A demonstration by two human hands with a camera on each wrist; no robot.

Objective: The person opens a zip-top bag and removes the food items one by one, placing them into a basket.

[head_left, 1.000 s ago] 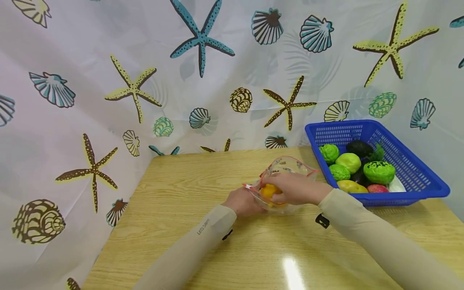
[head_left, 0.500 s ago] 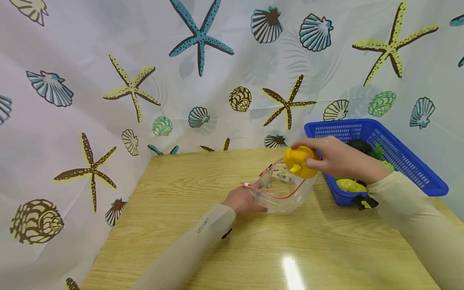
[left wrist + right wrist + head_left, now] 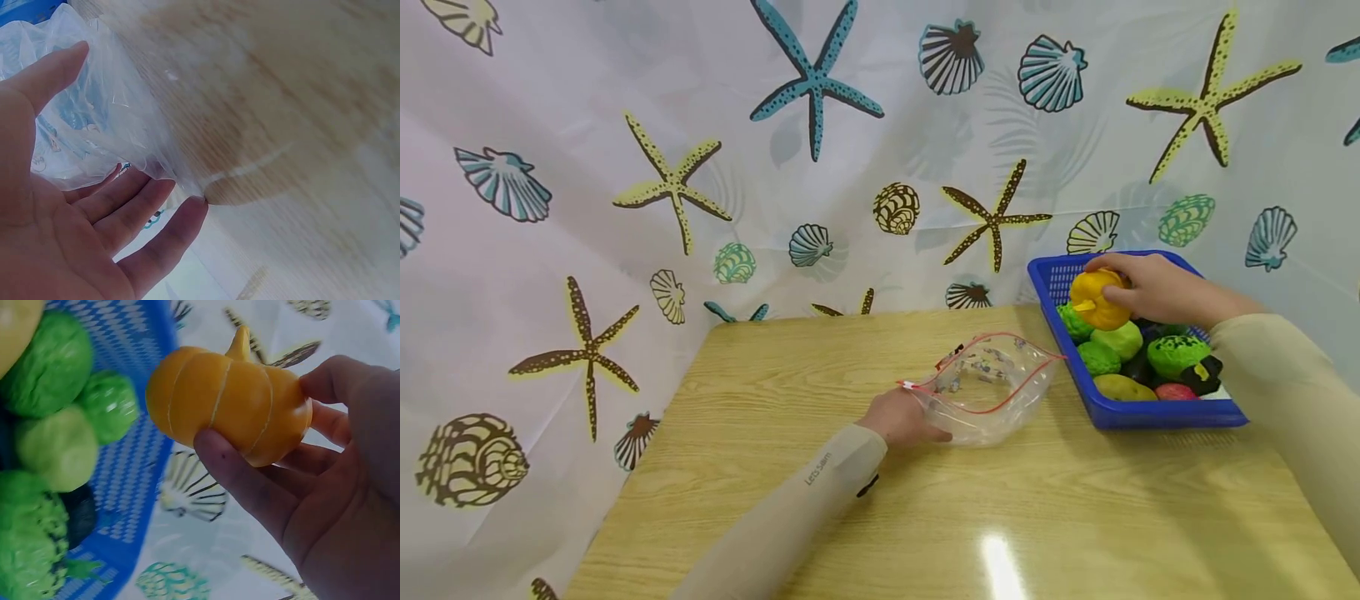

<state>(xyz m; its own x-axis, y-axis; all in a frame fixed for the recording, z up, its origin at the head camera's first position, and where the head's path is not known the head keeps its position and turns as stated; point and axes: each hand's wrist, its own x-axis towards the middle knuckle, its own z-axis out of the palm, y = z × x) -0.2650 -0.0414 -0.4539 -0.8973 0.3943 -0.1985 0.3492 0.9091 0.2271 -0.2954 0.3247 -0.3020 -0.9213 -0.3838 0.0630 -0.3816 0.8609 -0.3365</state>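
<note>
My right hand (image 3: 1161, 287) grips a small orange-yellow toy pumpkin (image 3: 1093, 302) over the blue basket (image 3: 1165, 414). The right wrist view shows the pumpkin (image 3: 215, 403) with its stem up and pale lines down its ribs, thumb and fingers round its sides. On the table, a clear zip bag (image 3: 1000, 425) with a red seal gapes wide, its mouth facing up. At its left side is my left hand (image 3: 904, 417). In the left wrist view the fingers of that hand (image 3: 69, 231) are spread and loose, touching the bag's plastic (image 3: 119, 106).
Inside the basket at the table's right lie several toy fruits and vegetables, among them a green cabbage-like ball (image 3: 1099, 357), a yellow potato-like piece (image 3: 1122, 387) and a pink-red piece (image 3: 1176, 392). A curtain (image 3: 865, 167) printed with starfish and shells hangs behind the wooden table (image 3: 775, 367).
My right hand has lifted the toy pumpkin out of the bag and carried it right, over the basket. The left hand stays by the bag, whose mouth now shows in full.
</note>
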